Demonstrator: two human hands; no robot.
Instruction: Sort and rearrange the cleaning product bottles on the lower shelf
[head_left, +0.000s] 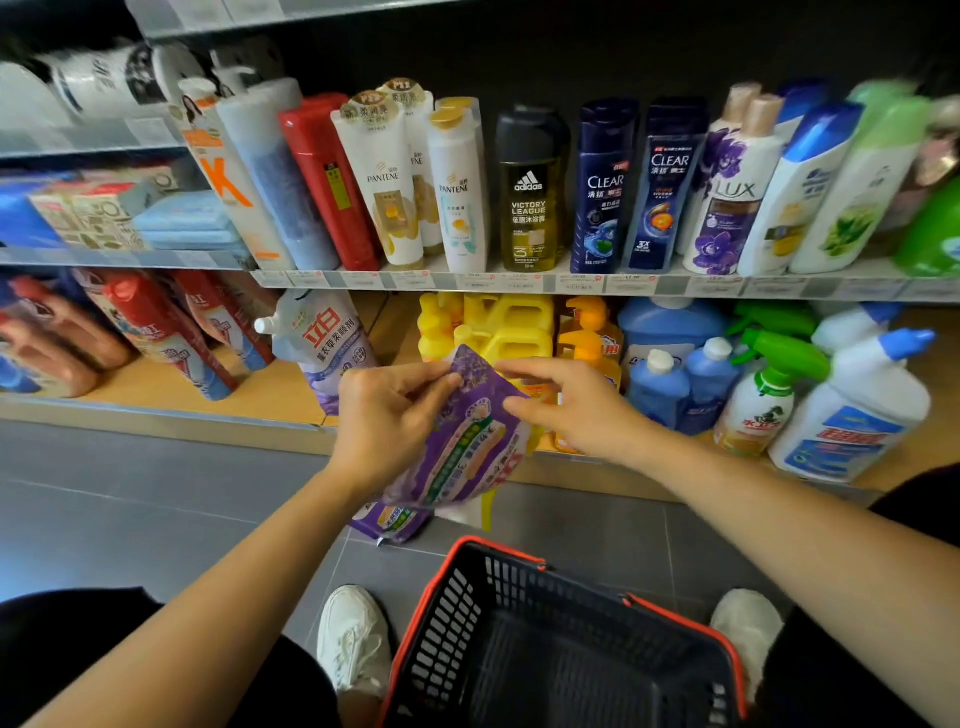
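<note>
My left hand (387, 415) pinches the top left edge of a purple refill pouch (467, 441) held in front of the lower shelf (249, 389). My right hand (566, 410) grips the same pouch at its top right edge. A second purple pouch (389, 519) lies below it at the shelf's foot. On the lower shelf a white and purple spouted pouch (324, 343) stands to the left. Yellow jugs (498, 325) and orange pump bottles (589, 338) stand behind my hands.
Blue bottles (675, 379), a green-trigger spray (763, 400) and white angled-neck bottles (852, 405) fill the lower shelf's right side. Red pouches (156, 327) lean at the left. Shampoo bottles (530, 187) line the shelf above. A black and red basket (561, 639) sits on the floor between my shoes.
</note>
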